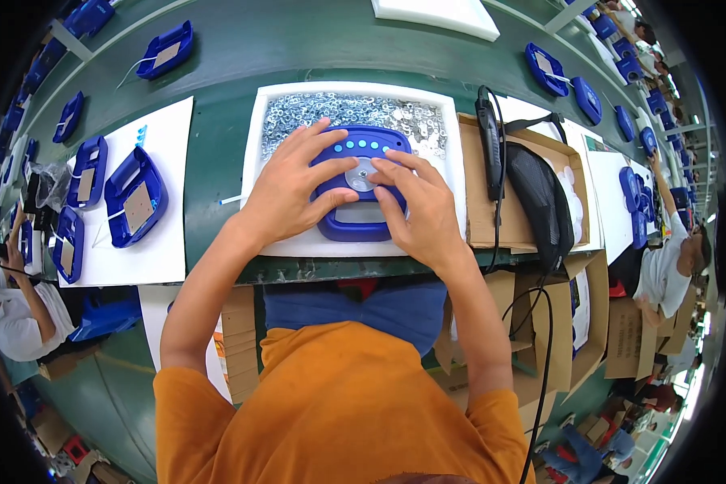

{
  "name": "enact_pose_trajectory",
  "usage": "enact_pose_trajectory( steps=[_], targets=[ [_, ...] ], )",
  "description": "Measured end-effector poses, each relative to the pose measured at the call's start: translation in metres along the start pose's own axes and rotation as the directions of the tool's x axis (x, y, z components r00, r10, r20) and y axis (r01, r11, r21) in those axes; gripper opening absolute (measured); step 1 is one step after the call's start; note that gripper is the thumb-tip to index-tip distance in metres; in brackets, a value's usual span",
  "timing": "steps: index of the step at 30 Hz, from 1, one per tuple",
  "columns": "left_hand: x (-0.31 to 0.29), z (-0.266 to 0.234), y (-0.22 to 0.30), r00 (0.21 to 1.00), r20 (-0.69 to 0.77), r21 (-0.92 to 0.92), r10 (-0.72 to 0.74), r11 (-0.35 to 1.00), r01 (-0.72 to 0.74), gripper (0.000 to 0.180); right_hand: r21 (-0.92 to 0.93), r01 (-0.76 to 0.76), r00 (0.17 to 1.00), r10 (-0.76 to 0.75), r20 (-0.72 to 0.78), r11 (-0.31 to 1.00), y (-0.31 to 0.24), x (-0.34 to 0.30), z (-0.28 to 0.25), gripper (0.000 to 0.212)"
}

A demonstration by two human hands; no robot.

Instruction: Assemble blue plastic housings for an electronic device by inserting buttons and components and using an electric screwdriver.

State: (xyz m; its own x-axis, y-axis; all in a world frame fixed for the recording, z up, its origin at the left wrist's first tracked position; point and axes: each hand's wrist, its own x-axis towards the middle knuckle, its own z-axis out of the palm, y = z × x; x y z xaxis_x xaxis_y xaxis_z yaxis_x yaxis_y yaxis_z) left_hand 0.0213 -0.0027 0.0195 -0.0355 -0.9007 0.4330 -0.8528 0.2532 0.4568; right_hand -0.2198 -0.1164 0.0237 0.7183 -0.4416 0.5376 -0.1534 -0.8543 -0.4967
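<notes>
We see the left hand (294, 189) spread flat over the left side of a glossy blue plastic housing (361, 184), thumb hooked at its rounded near edge, while the right hand (418, 208) presses fingertips beside the round metal disc (361, 175) at its middle; neither hand is closed around it. The housing lies in a shallow white tray (274, 121) on the green bench, a glittering heap of small silver washers (355, 109) just beyond. To the right sits a brown cardboard box (480, 210) with a slim black power tool (489, 141) across it.
</notes>
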Motion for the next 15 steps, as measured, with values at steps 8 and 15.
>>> enact_pose_trajectory(
  steps=[8,15],
  targets=[
    [-0.009,-0.001,0.008,0.994,0.102,0.114,0.037,0.992,-0.048,0.050,-0.154,0.052,0.996,-0.041,0.073,0.987,0.007,0.005,0.004,0.042],
    [-0.015,0.010,0.006,0.999,0.047,0.040,0.018,0.999,-0.020,0.049,-0.159,-0.011,1.000,0.009,-0.016,0.987,-0.012,-0.015,0.010,0.034]
  ],
)
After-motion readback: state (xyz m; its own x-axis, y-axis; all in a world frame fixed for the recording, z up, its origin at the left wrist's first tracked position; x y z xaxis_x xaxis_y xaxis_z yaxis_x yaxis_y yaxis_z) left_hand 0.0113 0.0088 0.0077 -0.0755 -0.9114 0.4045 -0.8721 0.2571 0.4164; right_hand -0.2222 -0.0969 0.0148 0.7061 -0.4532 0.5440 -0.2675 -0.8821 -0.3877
